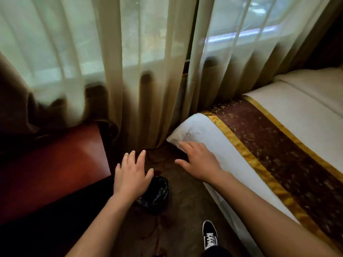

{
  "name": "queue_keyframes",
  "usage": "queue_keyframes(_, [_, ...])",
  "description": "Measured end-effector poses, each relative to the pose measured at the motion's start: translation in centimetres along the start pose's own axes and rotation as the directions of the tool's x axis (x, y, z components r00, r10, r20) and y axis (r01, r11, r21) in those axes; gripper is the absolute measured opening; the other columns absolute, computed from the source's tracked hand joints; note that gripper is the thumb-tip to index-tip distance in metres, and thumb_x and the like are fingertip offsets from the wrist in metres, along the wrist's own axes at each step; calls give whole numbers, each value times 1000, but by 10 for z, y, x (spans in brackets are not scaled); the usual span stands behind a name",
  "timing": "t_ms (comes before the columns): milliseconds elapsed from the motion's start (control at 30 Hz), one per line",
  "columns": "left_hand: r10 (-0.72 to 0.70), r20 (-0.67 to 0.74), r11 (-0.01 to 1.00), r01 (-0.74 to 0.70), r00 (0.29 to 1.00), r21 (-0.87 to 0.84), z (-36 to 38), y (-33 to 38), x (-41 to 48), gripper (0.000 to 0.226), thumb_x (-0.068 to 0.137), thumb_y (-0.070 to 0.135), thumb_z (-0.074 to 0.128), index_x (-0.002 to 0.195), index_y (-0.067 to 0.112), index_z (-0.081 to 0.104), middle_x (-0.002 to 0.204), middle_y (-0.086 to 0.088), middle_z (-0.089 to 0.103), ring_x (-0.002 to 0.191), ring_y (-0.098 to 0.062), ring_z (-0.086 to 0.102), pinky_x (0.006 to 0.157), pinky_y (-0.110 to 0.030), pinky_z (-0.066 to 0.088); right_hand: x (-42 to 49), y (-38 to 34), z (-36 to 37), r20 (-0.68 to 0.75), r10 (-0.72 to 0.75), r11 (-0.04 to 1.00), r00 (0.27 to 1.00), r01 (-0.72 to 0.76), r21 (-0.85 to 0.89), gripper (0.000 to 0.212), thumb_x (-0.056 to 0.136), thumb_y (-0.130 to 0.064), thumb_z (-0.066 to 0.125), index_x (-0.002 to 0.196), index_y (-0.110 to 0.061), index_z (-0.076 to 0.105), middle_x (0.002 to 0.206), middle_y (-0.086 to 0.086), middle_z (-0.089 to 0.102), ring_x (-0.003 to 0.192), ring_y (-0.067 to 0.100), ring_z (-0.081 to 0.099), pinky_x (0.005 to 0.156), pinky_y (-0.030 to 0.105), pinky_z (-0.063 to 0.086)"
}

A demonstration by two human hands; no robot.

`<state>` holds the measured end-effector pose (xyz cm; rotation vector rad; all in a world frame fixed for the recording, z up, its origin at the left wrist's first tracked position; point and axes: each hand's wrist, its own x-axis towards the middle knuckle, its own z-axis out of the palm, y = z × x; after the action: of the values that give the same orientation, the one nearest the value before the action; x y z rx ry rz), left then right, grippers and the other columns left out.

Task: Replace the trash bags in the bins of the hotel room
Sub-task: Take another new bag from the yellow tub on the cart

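- Reaching down with both arms bare, I hold my left hand (130, 176) flat, fingers spread and holding nothing, above the near-left rim of the bin
- My right hand (199, 160) is just as open and empty, fingers lying over the white corner of the bed (196, 130)
- The small round trash bin (155, 193) stands upright on the patterned carpet (187, 191), mouth facing up, between the red-brown wooden table (55, 164) and the bed
- A black trash bag (159, 186) lines it, crinkled over the rim; my left hand and wrist hide much of the bin, and its inside is too dark to read
- No brand or writing is legible anywhere
- A gold-edged brown bed runner (269, 145) crosses the bed
- My black sneaker (209, 234) with white laces is cut off at the bottom edge
- Sheer curtains (148, 62) hang behind, blurring the window
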<state>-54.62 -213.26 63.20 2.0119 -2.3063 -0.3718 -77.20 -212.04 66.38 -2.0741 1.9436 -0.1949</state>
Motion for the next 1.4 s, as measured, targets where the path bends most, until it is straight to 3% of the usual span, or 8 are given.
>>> queue_keyframes(133, [174,27,984,-175,984,26,-21,13,-19,73,94,57,43,155,30,14,163,-7,18,152,-25,9,120,-49,22,-63,-19,-14,-66,181,983,981,-178,43,68,94,-58,49,151,-28,30,149,-1,44,136,23,39,108,40,41])
queue_keyframes(300, [409,36,912,-410,912,24,-36,52,-51,73,94,59,42,155,30,14,162,-9,19,151,-27,11,119,-48,25,-149,-25,-26,-126,387,922,914,-379,80,66,93,-60,48,150,-30,32,146,-2,47,131,22,43,105,40,44])
queue_keyframes(533, [680,31,733,-681,732,-11,-37,129,-123,74,92,61,41,155,30,17,160,-10,25,150,-28,17,117,-49,29,-279,-19,-47,-222,608,792,762,-602,104,64,95,-59,46,150,-28,33,149,-1,44,135,23,40,108,41,41])
queue_keyframes(833, [855,84,518,-845,511,-135,-23,211,-279,74,93,62,37,156,34,9,165,-6,13,152,-26,7,119,-47,22,-470,-27,-54,-301,783,606,544,-776,174,63,95,-58,47,149,-30,33,151,-4,44,136,22,39,108,41,41])
queue_keyframes(1033, [950,66,313,-937,306,-159,-13,246,-355,74,92,66,35,154,33,12,163,-7,18,151,-27,13,117,-50,26,-574,-50,-48,-316,875,444,365,-866,228,63,95,-59,46,150,-31,30,149,-5,44,134,21,40,101,39,43])
queue_keyframes(1400, [981,60,-159,-942,-184,-295,-21,278,-459,72,94,65,30,155,36,7,165,-2,12,152,-25,6,120,-46,21,-685,-132,-29,-314,943,18,-107,-929,370,64,95,-59,47,150,-29,34,148,-4,46,135,24,41,104,41,43])
